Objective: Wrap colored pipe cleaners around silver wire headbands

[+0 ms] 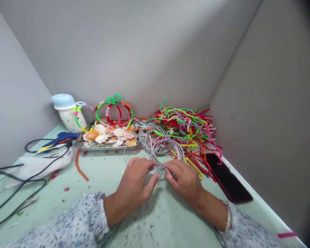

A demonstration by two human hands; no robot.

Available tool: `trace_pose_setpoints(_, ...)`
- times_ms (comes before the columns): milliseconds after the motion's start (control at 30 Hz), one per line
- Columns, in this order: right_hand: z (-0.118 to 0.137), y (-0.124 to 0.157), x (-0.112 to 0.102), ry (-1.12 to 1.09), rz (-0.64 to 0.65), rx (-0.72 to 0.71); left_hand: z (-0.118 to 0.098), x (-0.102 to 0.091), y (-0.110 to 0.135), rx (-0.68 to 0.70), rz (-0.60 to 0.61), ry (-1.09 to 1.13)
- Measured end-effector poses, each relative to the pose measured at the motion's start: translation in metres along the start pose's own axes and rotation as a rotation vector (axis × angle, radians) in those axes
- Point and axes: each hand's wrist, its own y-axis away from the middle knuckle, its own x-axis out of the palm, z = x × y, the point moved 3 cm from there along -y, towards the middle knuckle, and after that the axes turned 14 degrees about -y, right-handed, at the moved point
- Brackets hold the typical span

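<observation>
My left hand [138, 181] is curled with its fingertips on a thin lilac pipe cleaner [158, 167]; the thumb lies just below. My right hand [185, 177] pinches the right end of this pipe cleaner, close to the left fingertips. Directly behind both hands lies a loose coil of grey wire [147, 137], with lilac and pink fuzzy pieces among its loops. The strand crosses the coil's front edge, and the fingers partly hide where they meet.
A metal tray [108, 148] holds seashells [101, 138], with colourful pipe-cleaner rings [114, 113] standing at it. Tangled pipe cleaners [182, 124] are heaped behind right. A phone [231, 181] lies right; a lidded white bottle [71, 119], black cable [23, 181] and plastic bag [46, 162] are left.
</observation>
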Motion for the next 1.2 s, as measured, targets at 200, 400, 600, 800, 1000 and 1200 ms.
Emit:
trace_pose_setpoints(200,0.007,0.001,0.004,0.013,0.042,-0.075,0.0,0.01,-0.003,-0.358,0.267,0.406)
trace_pose_setpoints(400,0.009,0.003,0.005,0.024,0.083,-0.099,0.004,0.021,-0.003,-0.533,0.314,0.609)
trace_pose_setpoints(600,0.012,0.005,0.007,0.059,0.115,-0.145,0.009,0.028,0.002,-0.581,0.327,0.63)
trace_pose_setpoints(800,0.014,0.008,0.013,0.108,0.21,-0.171,0.016,0.033,0.004,-0.637,0.32,0.612)
trace_pose_setpoints(1000,0.014,0.008,0.014,0.13,0.216,-0.171,0.014,0.031,0.003,-0.645,0.339,0.664)
trace_pose_setpoints(1200,0.013,0.009,0.012,0.137,0.225,-0.166,0.011,0.028,0.001,-0.643,0.378,0.719)
